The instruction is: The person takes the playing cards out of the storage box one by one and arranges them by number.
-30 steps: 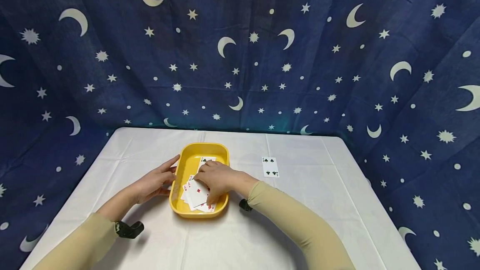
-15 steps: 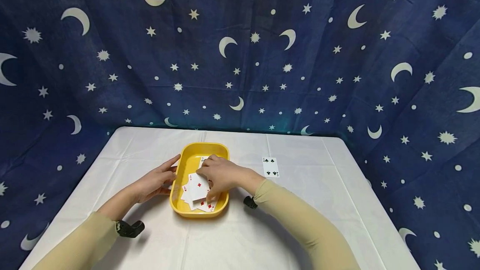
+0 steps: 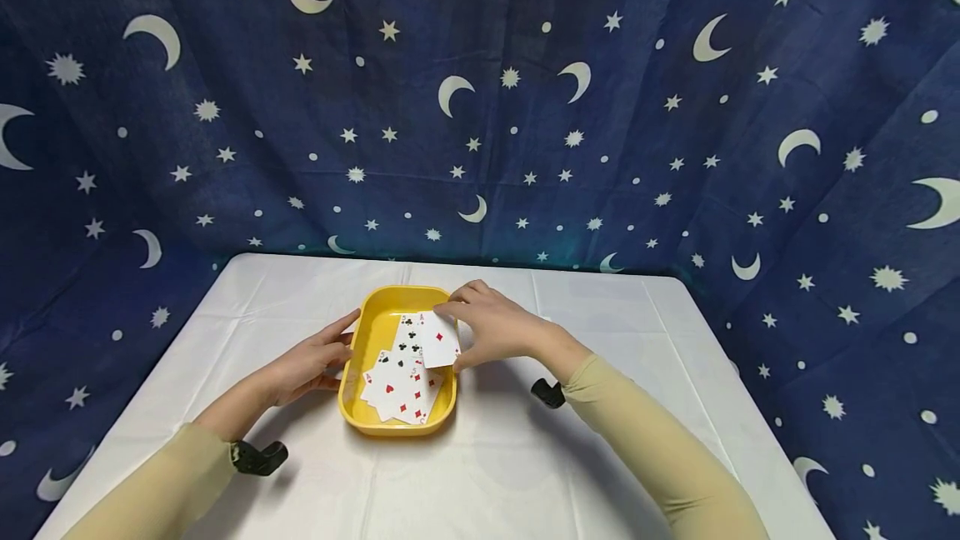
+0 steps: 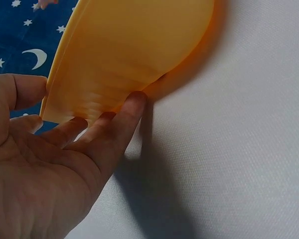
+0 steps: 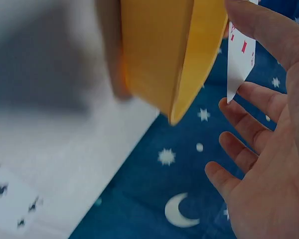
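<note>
A: What do we enter first?
B: Two tan sleeves [image 3: 142, 482], nearest us. Next, one left hand [image 3: 311, 361], fingers spread against the outer wall of a yellow tray [image 3: 351, 357]; we take it as steadying.
A: Tray contents?
B: Playing cards [image 3: 405, 394], face up, overlapping, toward the near end. Farther up, one five of clubs [image 3: 407, 340].
A: The held item?
B: One ace of diamonds [image 3: 438, 338], above the tray's right side. One right hand [image 3: 498, 327] pinches it, thumb at the near edge, fingertips at the far; we judge this grip leaves its face uncovered.
A: Pose?
B: Left palm faces the tray; right sleeve slants in from the lower right, spare fingers fanned apart.
A: Beyond?
B: One clubs card [image 5: 12, 199] on a white tablecloth [image 3: 630, 311]. Last, one blue curtain [image 3: 480, 148], moons and stars.
</note>
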Demonstrator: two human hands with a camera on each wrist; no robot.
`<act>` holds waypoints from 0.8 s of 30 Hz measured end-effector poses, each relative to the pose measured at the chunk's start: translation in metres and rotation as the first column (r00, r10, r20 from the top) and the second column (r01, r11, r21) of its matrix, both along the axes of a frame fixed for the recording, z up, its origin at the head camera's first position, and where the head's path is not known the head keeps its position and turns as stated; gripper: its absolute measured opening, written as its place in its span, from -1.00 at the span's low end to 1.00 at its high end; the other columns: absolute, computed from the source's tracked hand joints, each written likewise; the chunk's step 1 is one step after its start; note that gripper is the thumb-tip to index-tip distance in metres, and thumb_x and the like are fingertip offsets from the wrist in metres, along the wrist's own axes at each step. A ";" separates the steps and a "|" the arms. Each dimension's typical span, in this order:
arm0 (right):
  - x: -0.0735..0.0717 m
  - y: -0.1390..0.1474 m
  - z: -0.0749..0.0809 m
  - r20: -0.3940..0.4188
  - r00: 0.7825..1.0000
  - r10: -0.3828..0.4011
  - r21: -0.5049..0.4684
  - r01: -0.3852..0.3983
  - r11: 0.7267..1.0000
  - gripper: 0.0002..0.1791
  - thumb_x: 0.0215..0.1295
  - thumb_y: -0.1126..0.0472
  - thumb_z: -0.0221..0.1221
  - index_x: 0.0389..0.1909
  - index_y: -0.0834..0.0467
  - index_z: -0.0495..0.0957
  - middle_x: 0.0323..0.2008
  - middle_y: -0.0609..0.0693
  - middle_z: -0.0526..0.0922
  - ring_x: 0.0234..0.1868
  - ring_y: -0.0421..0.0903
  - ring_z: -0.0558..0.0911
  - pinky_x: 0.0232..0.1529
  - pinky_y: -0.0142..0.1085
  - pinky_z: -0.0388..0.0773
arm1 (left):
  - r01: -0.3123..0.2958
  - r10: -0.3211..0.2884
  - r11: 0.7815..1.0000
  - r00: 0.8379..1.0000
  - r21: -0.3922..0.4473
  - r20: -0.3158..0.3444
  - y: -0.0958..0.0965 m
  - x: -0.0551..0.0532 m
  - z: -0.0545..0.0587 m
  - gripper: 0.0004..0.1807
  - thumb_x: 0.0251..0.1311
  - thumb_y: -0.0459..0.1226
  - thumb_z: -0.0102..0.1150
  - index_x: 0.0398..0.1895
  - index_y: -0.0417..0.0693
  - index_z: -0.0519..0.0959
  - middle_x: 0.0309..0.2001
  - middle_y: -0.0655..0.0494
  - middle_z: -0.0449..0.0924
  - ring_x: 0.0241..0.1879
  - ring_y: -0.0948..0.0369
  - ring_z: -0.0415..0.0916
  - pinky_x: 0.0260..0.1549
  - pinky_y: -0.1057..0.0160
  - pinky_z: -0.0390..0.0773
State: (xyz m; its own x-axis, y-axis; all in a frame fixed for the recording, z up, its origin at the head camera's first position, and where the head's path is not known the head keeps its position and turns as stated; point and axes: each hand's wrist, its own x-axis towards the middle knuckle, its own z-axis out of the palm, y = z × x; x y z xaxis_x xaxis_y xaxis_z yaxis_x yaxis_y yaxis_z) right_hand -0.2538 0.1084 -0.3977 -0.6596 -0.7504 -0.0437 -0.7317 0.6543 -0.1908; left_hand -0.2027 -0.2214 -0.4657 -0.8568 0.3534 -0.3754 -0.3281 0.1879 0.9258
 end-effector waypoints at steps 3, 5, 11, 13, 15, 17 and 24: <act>0.001 0.018 0.004 -0.016 0.999 -0.031 -0.018 0.031 0.999 -0.02 -0.05 -0.28 0.49 0.45 -0.13 0.42 0.25 -0.13 0.45 0.34 -0.12 0.25 0.36 -0.16 0.29 | -0.003 0.003 1.000 1.000 -0.006 0.001 0.000 0.000 0.000 -0.12 0.44 -0.31 -0.06 0.69 0.24 -0.21 0.60 -0.26 -0.10 0.23 -0.12 0.42 0.01 0.01 0.62; 0.002 0.029 0.007 -0.016 0.998 -0.057 -0.024 0.057 0.998 -0.01 -0.06 -0.28 0.49 0.46 -0.12 0.41 0.24 -0.13 0.45 0.34 -0.11 0.25 0.35 -0.13 0.29 | -0.007 0.007 1.000 1.000 -0.012 0.004 0.000 0.000 -0.001 -0.12 0.44 -0.31 -0.05 0.69 0.25 -0.21 0.61 -0.26 -0.09 0.24 -0.11 0.41 0.01 0.02 0.62; 0.008 0.064 0.007 -0.019 0.992 -0.122 -0.028 0.122 0.992 0.02 -0.08 -0.31 0.50 0.46 -0.11 0.42 0.24 -0.13 0.46 0.33 -0.10 0.26 0.34 -0.12 0.32 | -0.007 0.007 1.000 1.000 -0.013 0.008 0.000 0.000 -0.003 -0.12 0.45 -0.30 -0.04 0.69 0.28 -0.21 0.61 -0.24 -0.11 0.27 -0.12 0.39 0.04 -0.01 0.61; 0.010 0.076 0.003 -0.017 0.990 -0.138 -0.029 0.137 0.990 0.03 -0.08 -0.33 0.50 0.46 -0.11 0.42 0.23 -0.14 0.46 0.32 -0.12 0.26 0.32 -0.13 0.33 | -0.004 0.004 1.000 1.000 -0.008 0.005 0.000 0.000 -0.003 -0.12 0.45 -0.30 -0.04 0.69 0.28 -0.21 0.61 -0.24 -0.11 0.29 -0.13 0.38 0.05 -0.02 0.61; 0.012 0.088 -0.001 -0.015 0.989 -0.147 -0.031 0.147 0.989 0.03 -0.07 -0.34 0.50 0.46 -0.10 0.42 0.22 -0.13 0.46 0.30 -0.11 0.28 0.31 -0.13 0.34 | 0.000 0.000 1.000 1.000 -0.006 0.001 0.000 0.000 -0.002 -0.11 0.44 -0.31 -0.04 0.69 0.28 -0.22 0.61 -0.24 -0.11 0.29 -0.14 0.38 0.05 -0.02 0.60; 0.015 0.099 -0.006 -0.011 0.988 -0.154 -0.033 0.153 0.988 0.03 -0.06 -0.33 0.50 0.46 -0.06 0.42 0.21 -0.11 0.47 0.30 -0.08 0.29 0.30 -0.10 0.35 | 0.003 -0.003 1.000 1.000 -0.004 -0.001 0.000 0.000 -0.002 -0.11 0.44 -0.31 -0.04 0.69 0.27 -0.23 0.61 -0.24 -0.10 0.28 -0.14 0.38 0.05 -0.02 0.60; 0.023 0.129 -0.021 0.000 0.983 -0.184 -0.019 0.184 0.983 0.04 -0.04 -0.25 0.53 0.48 0.03 0.40 0.24 -0.03 0.48 0.34 0.01 0.31 0.31 -0.03 0.34 | 0.002 -0.002 1.000 1.000 -0.004 -0.003 0.001 -0.001 -0.002 -0.11 0.44 -0.32 -0.04 0.69 0.28 -0.23 0.61 -0.25 -0.12 0.26 -0.14 0.39 0.05 -0.02 0.61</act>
